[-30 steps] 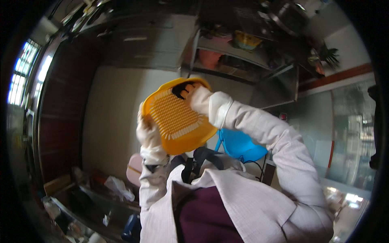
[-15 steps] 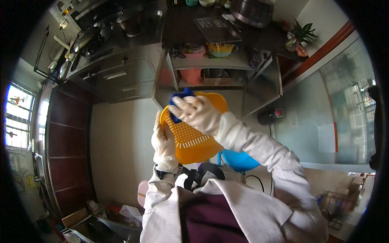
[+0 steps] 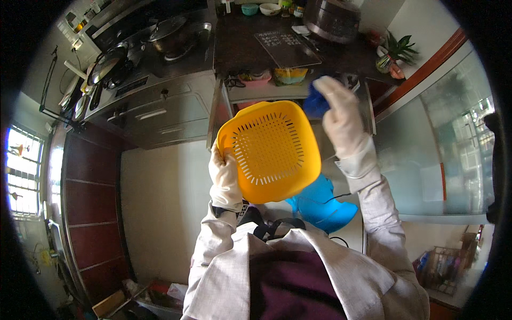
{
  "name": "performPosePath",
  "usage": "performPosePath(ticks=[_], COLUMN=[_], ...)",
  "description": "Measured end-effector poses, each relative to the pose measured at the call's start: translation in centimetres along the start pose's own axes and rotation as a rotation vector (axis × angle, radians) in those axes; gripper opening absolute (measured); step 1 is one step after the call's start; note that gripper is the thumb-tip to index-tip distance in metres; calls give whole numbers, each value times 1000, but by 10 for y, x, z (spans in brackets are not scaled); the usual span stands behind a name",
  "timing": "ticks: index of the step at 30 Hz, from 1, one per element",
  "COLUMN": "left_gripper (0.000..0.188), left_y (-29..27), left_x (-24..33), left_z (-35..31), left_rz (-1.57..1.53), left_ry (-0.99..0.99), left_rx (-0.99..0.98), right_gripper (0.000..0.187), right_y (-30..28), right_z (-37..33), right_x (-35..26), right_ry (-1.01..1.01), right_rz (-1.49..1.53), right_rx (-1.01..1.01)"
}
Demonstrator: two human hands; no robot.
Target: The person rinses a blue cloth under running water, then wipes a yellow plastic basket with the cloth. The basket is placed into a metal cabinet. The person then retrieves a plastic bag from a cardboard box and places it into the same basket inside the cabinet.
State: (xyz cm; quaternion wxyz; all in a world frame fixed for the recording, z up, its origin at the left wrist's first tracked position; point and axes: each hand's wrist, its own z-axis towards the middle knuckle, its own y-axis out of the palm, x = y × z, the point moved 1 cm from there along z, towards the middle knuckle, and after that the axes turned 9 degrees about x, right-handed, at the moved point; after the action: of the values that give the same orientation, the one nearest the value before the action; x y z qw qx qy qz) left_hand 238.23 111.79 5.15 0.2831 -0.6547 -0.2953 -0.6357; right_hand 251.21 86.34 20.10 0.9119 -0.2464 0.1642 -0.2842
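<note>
My left hand, in a white rubber glove, grips the left rim of a yellow square colander. The colander is tilted so that its slotted, perforated inside faces up at me. Off to its right, my gloved right hand is raised, somewhat smeared by motion, and closed on a dark blue cloth. The cloth hangs at the fingers' left side, apart from the colander. Below the colander, a bright blue plastic stool stands close to my legs.
Ahead is an open cabinet with a pink basket and a yellow-green basket on its shelf. The dark counter above bears a rice cooker and a plant. A stove with a lidded pot stands at left, a glass door at right.
My right hand has lifted the blue cloth off the colander and moved right with it. The colander has turned to show its inside more fully, still in my left hand.
</note>
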Motion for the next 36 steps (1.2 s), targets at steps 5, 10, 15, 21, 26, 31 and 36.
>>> performPosePath(ticks=[5, 10, 15, 21, 26, 31, 36], left_gripper=[31, 39, 39, 43, 38, 39, 43], left_y=[7, -5, 10, 23, 10, 7, 8], left_x=[21, 24, 22, 21, 23, 29, 37], left_z=[44, 82, 93, 77, 99, 119, 125], left_rz=[-51, 226, 177, 238, 231, 302, 427], left_ry=[108, 215, 421, 614, 368, 520, 555], left_rx=[30, 138, 19, 67, 79, 175, 30], right_gripper=[26, 33, 40, 57, 37, 21, 24], right_y=[60, 56, 117, 226, 229, 196, 156], right_z=[-19, -37, -7, -30, -38, -35, -1], right_x=[-38, -62, -59, -92, -115, -115, -66], right_ry=[-180, 400, 709, 973, 646, 269, -80], right_rz=[-487, 111, 414, 411, 770, 522, -263], right_rx=[-513, -839, -147, -203, -368, -926, -1326])
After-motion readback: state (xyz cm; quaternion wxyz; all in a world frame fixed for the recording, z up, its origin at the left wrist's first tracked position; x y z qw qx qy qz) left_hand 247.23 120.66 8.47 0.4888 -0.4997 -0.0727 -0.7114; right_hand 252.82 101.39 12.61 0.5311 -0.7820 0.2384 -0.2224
